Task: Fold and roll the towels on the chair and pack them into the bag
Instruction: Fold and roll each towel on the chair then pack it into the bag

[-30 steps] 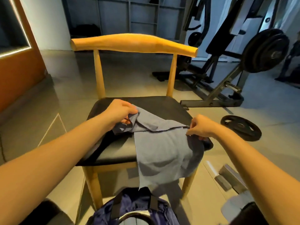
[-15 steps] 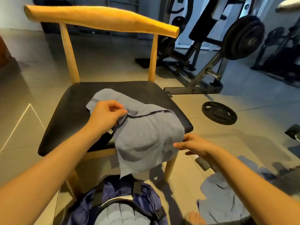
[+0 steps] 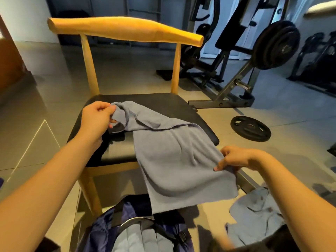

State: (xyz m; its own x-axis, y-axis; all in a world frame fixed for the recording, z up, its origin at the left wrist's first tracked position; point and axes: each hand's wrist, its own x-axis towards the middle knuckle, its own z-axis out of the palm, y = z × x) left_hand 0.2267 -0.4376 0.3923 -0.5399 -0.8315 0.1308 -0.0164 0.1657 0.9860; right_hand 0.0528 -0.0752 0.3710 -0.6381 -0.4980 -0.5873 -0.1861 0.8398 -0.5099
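Grey-blue towel (image 3: 174,160): draped over the front right of the chair seat (image 3: 163,102); upper part bunched and creased on the seat, lower part hanging off the front edge, just above the bag (image 3: 109,228).
Left hand (image 3: 96,117): fingers curled round the bunched far-left end, raised a little off the seat.
Right hand (image 3: 234,158): thumb and fingers pinch the right edge, out past the seat's front right corner.
Handling, by the look of it: light, soft, fully limp. It sags between the two holds and probably won't keep a crease unless laid flat. Napped cloth, so a pinch should not slip. Nothing fragile.
Where to hold: true corners and hemmed edges. The left hand has a wad, not a clean corner, so the cloth lies twisted.
Seat: black, padded, looks smooth; hanging weight could drag the towel off the front.
Bag: dark blue, open on the floor; pale cloth inside, likely a towel already packed.
Second towel (image 3: 254,220): same colour, crumpled on the floor at right.
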